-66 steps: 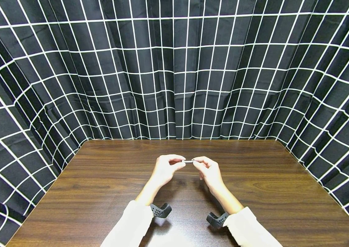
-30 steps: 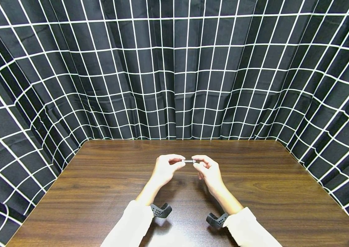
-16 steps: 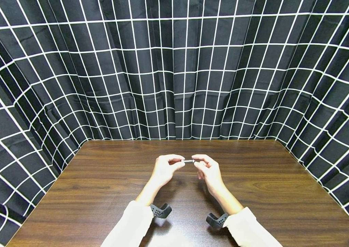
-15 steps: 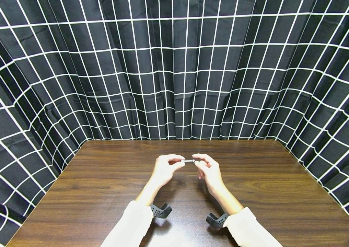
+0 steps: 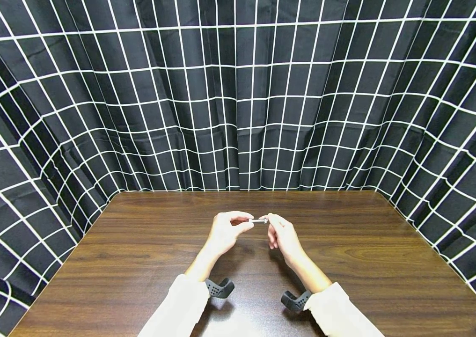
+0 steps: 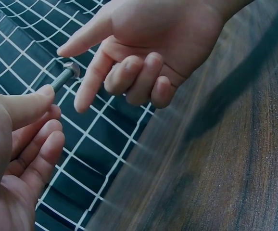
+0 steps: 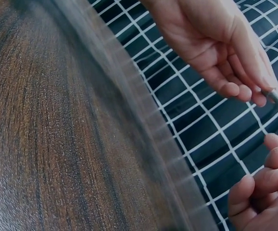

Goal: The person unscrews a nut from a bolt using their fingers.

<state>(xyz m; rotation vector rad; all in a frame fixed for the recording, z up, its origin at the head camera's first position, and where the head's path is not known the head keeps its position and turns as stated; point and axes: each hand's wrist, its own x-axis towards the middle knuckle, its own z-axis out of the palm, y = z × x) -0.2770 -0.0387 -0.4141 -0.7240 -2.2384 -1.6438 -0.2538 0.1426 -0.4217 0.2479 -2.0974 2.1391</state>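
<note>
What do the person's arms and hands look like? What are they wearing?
The sleeves are white. At the end of each one, a dark grey, bent bracket with small dots sticks out. The left hand and right hand wear no gloves.

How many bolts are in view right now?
1: the bolt, pinched in the left hand, its hex end toward the right hand. Anything behind the fingers may be hidden.

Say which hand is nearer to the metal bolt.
Left. The left hand pinches one end of the metal bolt; the right hand is beside the other end, apparently not touching it.
</note>
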